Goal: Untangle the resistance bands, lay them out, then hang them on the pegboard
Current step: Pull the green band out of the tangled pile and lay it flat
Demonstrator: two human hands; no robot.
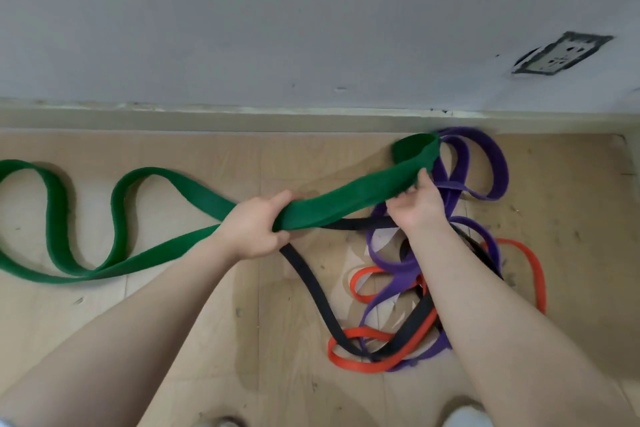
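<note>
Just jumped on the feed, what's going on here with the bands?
A person is pulling the green band out of the pile. The left hand grips its middle, and the right hand pinches it near the looped end by the wall. The rest of it snakes over the floor to the left. The purple band, black band and orange band lie tangled below the right arm. No pegboard is in view.

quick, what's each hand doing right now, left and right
Left hand: closed around the green band, gripping it mid-length.
Right hand: fingers pinching the same green band nearer its far loop, above the tangled pile.
</note>
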